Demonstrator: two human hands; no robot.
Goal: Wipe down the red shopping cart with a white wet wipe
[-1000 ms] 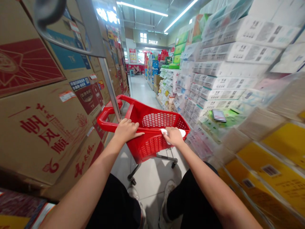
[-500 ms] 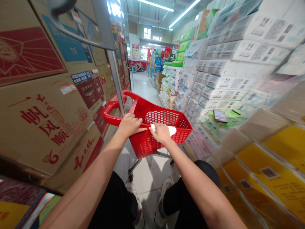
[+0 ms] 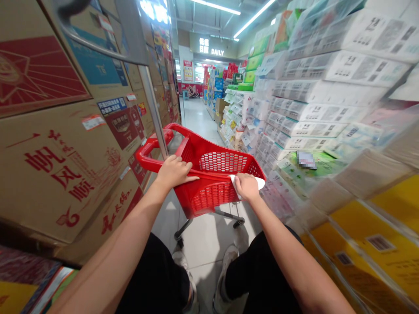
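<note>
Red cart (image 3: 183,201) with honeycomb-patterned mesh (image 3: 224,162), plain white cloth (image 3: 261,182), brown carton (image 3: 78,174) with red print (image 3: 42,161)

We see the white cloth (image 3: 260,182) only at its ends, as the right hand (image 3: 248,187) covers its middle. The left hand (image 3: 173,171) hides its fingertips from us beyond the rim of the red cart (image 3: 212,198), whose basket blocks much of the frame below. The grey handle (image 3: 135,39) is blurred and cut by the top edge, our forearms (image 3: 126,244) by the bottom. We cannot read the pixelated label (image 3: 307,159).
</note>
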